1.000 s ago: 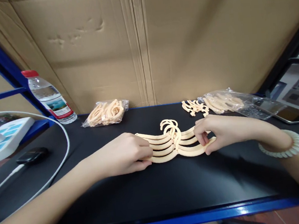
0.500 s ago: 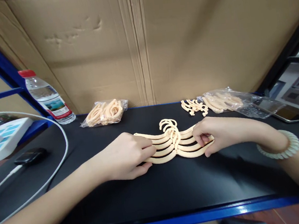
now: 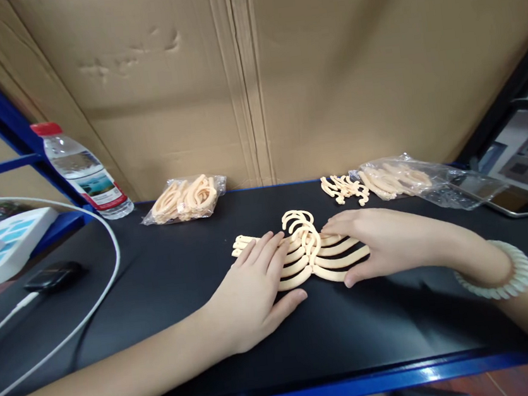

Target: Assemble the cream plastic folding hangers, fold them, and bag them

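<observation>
On the black table [image 3: 181,264], a red-capped bottle [image 3: 92,176] stands at the far left, then a clear bag [image 3: 185,199] of cream pieces lies along the back edge, and nearer, the left hand [image 3: 253,291] rests open, fingers extended over the left arms of the stacked cream hangers [image 3: 316,247], which lie mid-table with hooks pointing away from the person. Small cream parts [image 3: 345,190] lie farther back, then the right hand [image 3: 383,241], also open, spans the hangers' right arms, with a 2nd clear bag [image 3: 395,178] and a phone [image 3: 514,199] beyond it.
</observation>
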Demonstrator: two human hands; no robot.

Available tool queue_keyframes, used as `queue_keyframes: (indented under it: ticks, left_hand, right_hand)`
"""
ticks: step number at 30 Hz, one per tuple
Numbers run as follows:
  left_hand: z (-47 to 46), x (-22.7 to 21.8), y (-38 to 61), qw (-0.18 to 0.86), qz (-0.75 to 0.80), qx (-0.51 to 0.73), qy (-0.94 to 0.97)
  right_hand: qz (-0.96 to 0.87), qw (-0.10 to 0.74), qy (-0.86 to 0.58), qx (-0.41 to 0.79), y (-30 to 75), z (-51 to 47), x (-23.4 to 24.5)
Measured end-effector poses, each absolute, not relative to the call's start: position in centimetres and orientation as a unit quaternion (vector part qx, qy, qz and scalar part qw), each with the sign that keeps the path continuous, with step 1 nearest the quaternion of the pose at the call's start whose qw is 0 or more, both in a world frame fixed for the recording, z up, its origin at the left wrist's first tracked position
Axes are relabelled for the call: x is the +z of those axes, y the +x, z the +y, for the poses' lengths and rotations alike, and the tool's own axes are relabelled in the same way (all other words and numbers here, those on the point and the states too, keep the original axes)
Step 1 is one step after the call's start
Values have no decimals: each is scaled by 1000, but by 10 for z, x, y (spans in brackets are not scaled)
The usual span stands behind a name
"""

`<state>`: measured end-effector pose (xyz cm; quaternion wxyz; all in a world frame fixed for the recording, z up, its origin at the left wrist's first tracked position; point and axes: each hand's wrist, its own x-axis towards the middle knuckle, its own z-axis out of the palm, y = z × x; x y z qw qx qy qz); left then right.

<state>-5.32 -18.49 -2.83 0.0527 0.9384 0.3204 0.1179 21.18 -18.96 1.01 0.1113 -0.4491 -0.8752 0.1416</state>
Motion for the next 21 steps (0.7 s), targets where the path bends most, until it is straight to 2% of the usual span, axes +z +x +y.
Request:
queue_keyframes:
  ticks: [8,21]
  left_hand:
    - [-171,-39,-56,30,333,114,935]
    - [-145,-33,-48,7,348,119,930]
  right_hand:
    - [-877,91,-441,167,208,-188,7]
    - [-894,118,-409,141,223,-157,-7]
